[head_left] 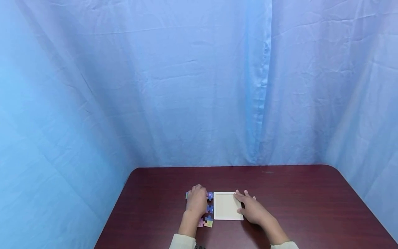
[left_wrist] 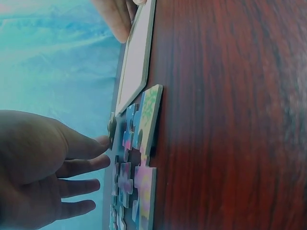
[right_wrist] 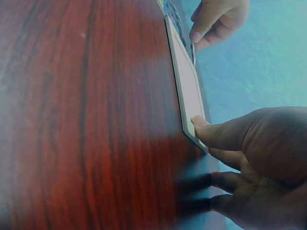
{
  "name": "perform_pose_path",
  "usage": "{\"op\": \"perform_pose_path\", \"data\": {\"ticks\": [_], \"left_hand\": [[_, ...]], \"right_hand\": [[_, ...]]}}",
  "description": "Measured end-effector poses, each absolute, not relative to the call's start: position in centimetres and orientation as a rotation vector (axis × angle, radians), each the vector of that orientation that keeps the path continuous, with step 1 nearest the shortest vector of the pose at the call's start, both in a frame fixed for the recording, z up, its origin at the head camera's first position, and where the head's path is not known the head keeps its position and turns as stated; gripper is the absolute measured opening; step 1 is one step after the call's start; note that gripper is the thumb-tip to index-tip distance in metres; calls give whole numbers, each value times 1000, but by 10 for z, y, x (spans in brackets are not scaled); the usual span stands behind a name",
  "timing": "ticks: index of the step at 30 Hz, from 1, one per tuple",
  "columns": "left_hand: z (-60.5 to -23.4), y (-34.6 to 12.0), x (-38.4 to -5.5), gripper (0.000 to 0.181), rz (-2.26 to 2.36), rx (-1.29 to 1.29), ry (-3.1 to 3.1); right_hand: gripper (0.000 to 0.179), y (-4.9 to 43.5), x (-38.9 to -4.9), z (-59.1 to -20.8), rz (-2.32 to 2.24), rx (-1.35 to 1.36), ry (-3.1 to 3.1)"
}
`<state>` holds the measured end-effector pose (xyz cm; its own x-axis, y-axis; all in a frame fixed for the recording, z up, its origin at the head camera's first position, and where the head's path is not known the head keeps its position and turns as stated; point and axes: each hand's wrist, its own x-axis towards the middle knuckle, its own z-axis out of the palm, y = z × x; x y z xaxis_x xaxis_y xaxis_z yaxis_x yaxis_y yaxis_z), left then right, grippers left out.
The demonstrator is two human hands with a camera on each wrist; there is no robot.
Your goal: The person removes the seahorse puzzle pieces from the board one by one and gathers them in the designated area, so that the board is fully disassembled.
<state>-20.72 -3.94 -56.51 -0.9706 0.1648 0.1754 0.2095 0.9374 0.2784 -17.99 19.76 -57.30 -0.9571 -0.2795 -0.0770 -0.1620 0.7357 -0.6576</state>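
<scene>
My left hand [head_left: 197, 201] is over a group of jigsaw puzzle pieces [head_left: 209, 223], left of a pale square puzzle tray [head_left: 228, 218]. Between its thumb and index finger it pinches a puzzle piece [left_wrist: 112, 128], seen nearly edge-on and dark in the left wrist view; its other fingers extend loosely. The right hand [head_left: 252, 208] rests at the tray's right side, thumb on the rim and index finger at the far right corner. Its remaining fingers spread out past the edge, as the right wrist view shows. Inside the tray the pale base is bare.
Several colourful pieces [left_wrist: 146, 120] lie close together beside the tray's left edge, partly hidden under the left hand in the head view. All of it lies on a dark red wood-grain table [head_left: 311, 200]. Blue curtains [head_left: 192, 86] hang behind and at both sides.
</scene>
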Motion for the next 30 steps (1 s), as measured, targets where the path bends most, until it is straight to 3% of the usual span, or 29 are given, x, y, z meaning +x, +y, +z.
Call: {"op": "perform_pose_path", "data": {"ticks": [30], "left_hand": [[-562, -50, -200, 10, -650, -249, -2919]], "right_hand": [[56, 195, -179, -573, -1052, -342, 2736]]}}
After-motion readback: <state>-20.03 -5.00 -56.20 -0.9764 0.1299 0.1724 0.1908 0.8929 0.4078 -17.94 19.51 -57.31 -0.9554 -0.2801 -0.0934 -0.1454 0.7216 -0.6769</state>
